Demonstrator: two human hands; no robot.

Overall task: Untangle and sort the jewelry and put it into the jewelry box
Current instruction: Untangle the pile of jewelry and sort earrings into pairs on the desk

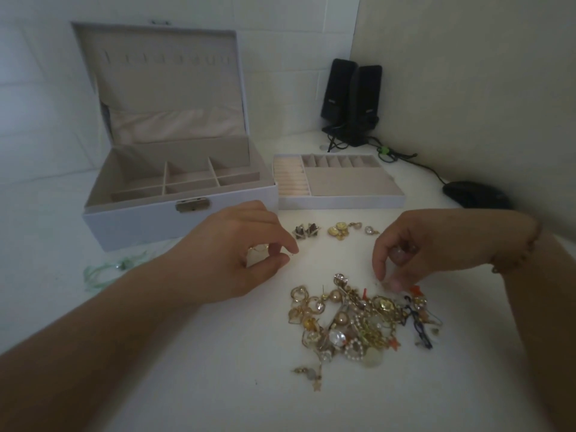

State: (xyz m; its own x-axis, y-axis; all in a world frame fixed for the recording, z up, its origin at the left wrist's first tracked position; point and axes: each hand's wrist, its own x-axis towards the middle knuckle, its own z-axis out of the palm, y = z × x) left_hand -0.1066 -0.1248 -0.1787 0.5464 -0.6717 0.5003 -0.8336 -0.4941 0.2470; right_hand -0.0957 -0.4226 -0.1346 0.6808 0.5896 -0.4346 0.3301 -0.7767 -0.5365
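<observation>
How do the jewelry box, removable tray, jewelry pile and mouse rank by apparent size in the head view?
1. jewelry box
2. removable tray and jewelry pile: look alike; the pile is nearer the camera, so unranked
3. mouse

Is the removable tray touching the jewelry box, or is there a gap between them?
Touching. In the head view, the tray sits on the table with its left end pressed against the right wall of the jewelry box; no gap shows between them.

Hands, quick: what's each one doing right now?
Left hand: thumb and forefinger pinched; anything held is too small to tell.
Right hand: pinching a small piece at the pile's edge.
</observation>
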